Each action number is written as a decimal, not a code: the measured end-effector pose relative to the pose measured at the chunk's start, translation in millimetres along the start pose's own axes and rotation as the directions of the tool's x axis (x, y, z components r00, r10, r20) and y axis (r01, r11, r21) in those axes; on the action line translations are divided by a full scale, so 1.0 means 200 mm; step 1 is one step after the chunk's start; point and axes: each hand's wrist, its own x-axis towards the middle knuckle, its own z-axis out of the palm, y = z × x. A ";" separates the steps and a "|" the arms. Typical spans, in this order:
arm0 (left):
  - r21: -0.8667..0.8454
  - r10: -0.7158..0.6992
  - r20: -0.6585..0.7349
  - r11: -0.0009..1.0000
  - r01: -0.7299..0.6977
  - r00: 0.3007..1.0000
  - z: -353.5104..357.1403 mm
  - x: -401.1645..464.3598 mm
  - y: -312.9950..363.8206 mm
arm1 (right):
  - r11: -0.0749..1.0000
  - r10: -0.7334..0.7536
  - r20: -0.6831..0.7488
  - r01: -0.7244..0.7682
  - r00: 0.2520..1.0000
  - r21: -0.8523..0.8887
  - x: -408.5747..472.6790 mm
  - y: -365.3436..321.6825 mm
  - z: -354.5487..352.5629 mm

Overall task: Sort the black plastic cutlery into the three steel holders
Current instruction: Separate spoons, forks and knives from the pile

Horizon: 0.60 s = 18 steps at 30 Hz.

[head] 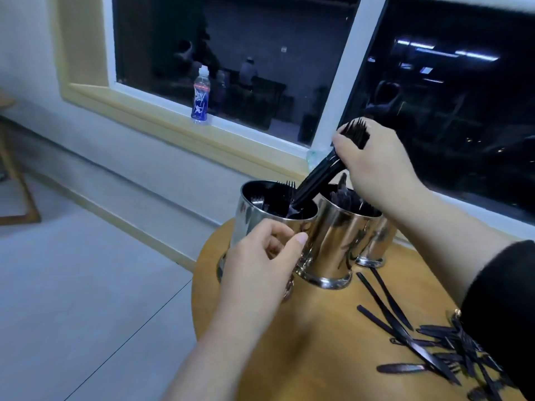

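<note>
So on my feed the right hand (373, 163) has its fingers curled tight round a bundle of black forks (327, 172), tines sticking up past the knuckles, handles angled down-left with their ends dipped into the left steel holder (260, 224). Wrist is bent, back of the hand facing me, forearm running down-right into a black sleeve (498, 314) that hangs over the table edge.

Left hand (260, 256) is in front of that same left holder, fingers loosely curled, thumb pointing right along the steel wall. Looks like it's touching the holder, but I honestly can't tell if it's actually gripping or just resting there. Bare forearm comes up from bottom-left.

The left holder already has a few forks standing in it. The middle holder (335, 241) sits just beside it, touching or nearly so, with dark cutlery inside. The third holder (376, 244) is mostly hidden behind the right forearm.

A loose cutlery pile (428, 342) lies on the round wooden table (318, 342), near-right, partly under the sleeve. There's a bottle (200, 95) on the windowsill (144, 111).
</note>
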 end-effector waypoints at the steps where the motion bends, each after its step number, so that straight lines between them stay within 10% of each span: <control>1: 0.003 -0.001 0.002 1.000 0.001 1.000 -0.01 0.00 0.00 | 0.998 -0.002 0.046 0.005 0.999 -0.066 0.01 0.00 0.04; 6: -0.058 -0.010 0.013 0.998 0.011 1.000 0.00 0.02 -0.04 | 0.935 0.045 0.349 0.083 0.936 -0.344 -0.03 0.05 0.21; 18: 0.035 0.009 0.076 0.999 -0.012 0.997 0.10 0.00 -0.08 | 0.997 -0.074 0.124 0.074 0.989 0.008 -0.23 0.22 0.02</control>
